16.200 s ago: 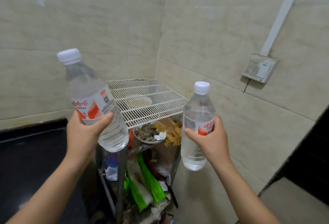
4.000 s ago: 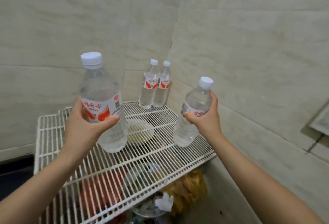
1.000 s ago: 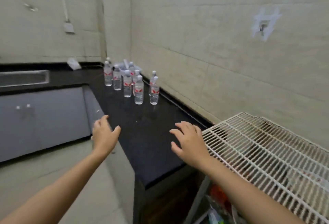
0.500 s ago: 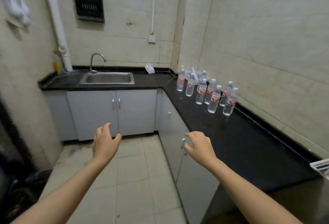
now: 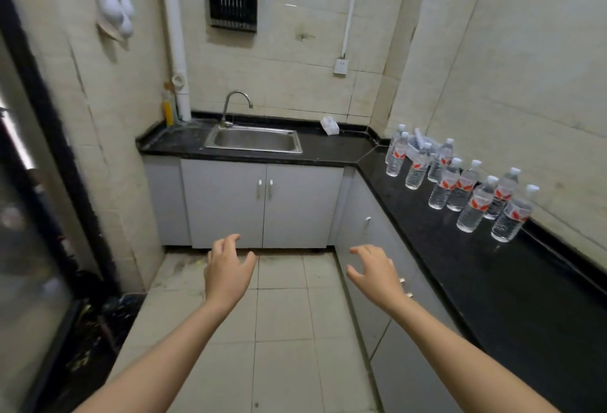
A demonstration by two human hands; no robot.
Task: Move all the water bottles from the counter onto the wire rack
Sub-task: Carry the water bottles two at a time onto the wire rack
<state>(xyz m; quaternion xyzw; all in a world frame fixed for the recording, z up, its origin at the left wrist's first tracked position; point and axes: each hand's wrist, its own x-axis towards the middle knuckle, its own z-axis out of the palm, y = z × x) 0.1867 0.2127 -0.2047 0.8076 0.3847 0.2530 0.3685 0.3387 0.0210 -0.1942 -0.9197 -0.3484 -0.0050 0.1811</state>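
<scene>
Clear plastic water bottles (image 5: 473,207) with white caps and red-and-white labels stand upright in a loose cluster on the glossy black tabletop (image 5: 542,297), to the right of the stainless steel sink (image 5: 253,140). There are perhaps ten, since the farthest ones overlap. The left hand (image 5: 226,269) and right hand (image 5: 377,276) hover in front of the sink, fingers spread and loosely bent, gripping nothing.

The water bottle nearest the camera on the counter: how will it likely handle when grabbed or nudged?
That water bottle looks full, so it is probably heavy for its size. Tall and narrow on the smooth black counter, it may tip if pushed high. Its thin clear plastic likely dents under a firm squeeze.
</scene>
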